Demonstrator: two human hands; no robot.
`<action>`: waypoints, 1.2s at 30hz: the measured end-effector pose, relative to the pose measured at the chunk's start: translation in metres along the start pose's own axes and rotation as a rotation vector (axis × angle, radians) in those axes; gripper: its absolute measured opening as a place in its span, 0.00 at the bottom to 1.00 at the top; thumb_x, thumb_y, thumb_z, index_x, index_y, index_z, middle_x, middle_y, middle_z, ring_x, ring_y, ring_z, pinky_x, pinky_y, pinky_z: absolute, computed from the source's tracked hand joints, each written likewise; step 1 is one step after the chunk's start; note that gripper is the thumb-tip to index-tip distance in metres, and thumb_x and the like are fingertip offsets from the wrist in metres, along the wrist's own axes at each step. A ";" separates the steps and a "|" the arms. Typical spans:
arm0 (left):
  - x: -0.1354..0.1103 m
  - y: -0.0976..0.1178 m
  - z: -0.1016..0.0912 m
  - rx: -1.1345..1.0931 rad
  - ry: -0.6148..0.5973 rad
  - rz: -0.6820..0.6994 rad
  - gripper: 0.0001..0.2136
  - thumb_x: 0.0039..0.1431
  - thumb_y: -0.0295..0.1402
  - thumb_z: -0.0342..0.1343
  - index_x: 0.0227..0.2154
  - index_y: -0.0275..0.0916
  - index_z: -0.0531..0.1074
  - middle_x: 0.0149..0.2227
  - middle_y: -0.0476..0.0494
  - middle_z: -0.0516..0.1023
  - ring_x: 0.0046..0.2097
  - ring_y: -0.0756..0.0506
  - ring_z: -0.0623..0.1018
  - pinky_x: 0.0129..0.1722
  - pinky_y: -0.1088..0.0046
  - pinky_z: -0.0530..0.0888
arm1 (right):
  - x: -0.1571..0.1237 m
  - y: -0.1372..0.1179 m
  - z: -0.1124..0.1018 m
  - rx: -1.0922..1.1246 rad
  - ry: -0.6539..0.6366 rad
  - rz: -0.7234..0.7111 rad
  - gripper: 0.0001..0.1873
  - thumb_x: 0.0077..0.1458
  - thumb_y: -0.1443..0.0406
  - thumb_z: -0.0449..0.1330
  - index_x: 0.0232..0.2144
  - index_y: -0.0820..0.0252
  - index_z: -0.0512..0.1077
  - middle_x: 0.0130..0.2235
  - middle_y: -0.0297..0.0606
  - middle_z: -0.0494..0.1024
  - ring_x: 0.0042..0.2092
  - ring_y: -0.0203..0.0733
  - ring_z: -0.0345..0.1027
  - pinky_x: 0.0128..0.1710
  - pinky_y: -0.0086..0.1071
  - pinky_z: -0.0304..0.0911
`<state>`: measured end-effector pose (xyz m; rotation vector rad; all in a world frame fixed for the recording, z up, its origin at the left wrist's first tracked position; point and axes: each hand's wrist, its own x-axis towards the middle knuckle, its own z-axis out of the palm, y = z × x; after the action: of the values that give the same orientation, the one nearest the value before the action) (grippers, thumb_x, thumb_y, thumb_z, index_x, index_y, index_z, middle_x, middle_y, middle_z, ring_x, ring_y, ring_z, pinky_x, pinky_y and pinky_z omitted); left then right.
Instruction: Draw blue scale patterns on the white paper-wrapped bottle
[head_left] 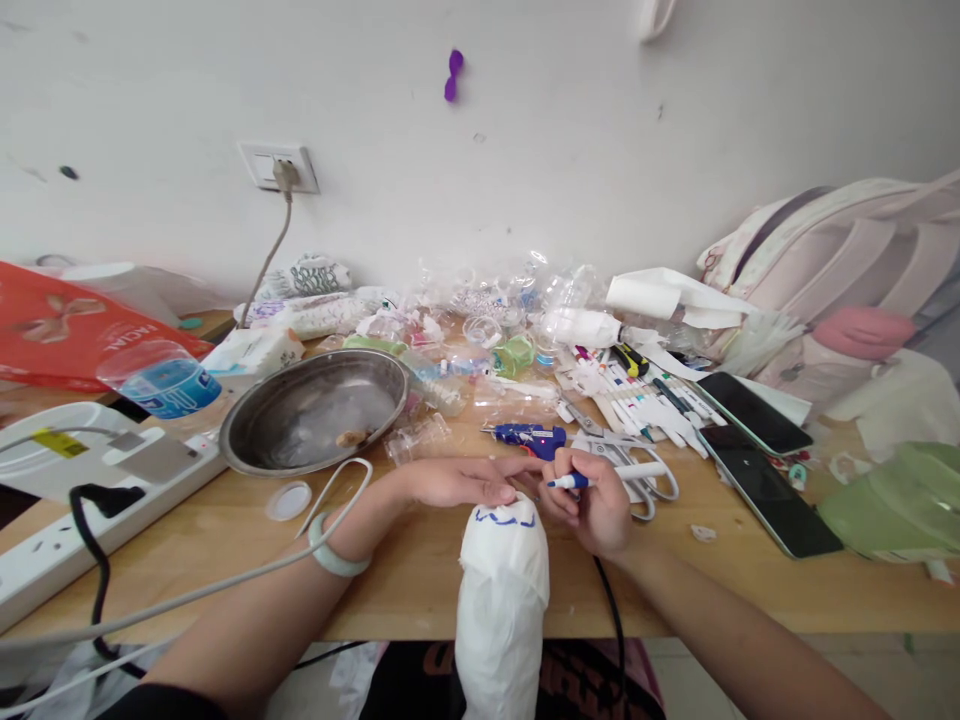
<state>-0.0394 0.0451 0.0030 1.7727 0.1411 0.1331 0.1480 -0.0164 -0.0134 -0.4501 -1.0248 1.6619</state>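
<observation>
A bottle-shaped object wrapped in white paper (502,600) points away from me over the table's front edge. Blue wavy lines mark its far end. My left hand (465,482) is closed round that end, thumb on top, its other fingers partly hidden. In my right hand (596,495) is a marker (637,471) with a white barrel and blue tip section, pointing left. The tip is above the paper and apart from the marks. Just beyond my hands lies a blue glue gun (529,437), beside scissors (649,475).
A metal basin (247,425) stands left, near a power strip (161,490) with a pale cable crossing my left forearm. Several markers (626,400), two phones (780,500) and a green container (900,500) are on the right. Clear plastic pieces (517,300) lie along the wall.
</observation>
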 end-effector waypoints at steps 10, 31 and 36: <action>-0.009 0.008 -0.006 -0.042 -0.013 -0.144 0.38 0.60 0.59 0.38 0.65 0.38 0.50 0.61 0.36 0.65 0.61 0.39 0.64 0.59 0.63 0.59 | -0.002 0.002 -0.001 -0.084 0.006 0.003 0.18 0.54 0.58 0.51 0.16 0.58 0.60 0.12 0.26 0.56 0.15 0.30 0.43 0.16 0.26 0.41; 0.004 0.003 0.010 -0.216 0.176 0.010 0.44 0.55 0.54 0.50 0.67 0.36 0.40 0.65 0.33 0.56 0.66 0.34 0.51 0.62 0.56 0.48 | 0.000 -0.008 0.002 -0.009 0.101 0.009 0.18 0.50 0.59 0.54 0.13 0.58 0.58 0.11 0.27 0.55 0.16 0.31 0.44 0.17 0.28 0.39; 0.005 -0.006 0.012 -0.282 0.235 0.041 0.42 0.57 0.53 0.49 0.67 0.39 0.38 0.64 0.34 0.58 0.64 0.34 0.57 0.62 0.55 0.49 | 0.002 -0.007 0.002 -0.033 0.118 0.020 0.18 0.49 0.58 0.53 0.12 0.57 0.58 0.10 0.27 0.54 0.16 0.32 0.43 0.18 0.29 0.39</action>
<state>-0.0331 0.0359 -0.0053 1.4754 0.2435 0.3739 0.1504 -0.0153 -0.0068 -0.5745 -0.9639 1.6181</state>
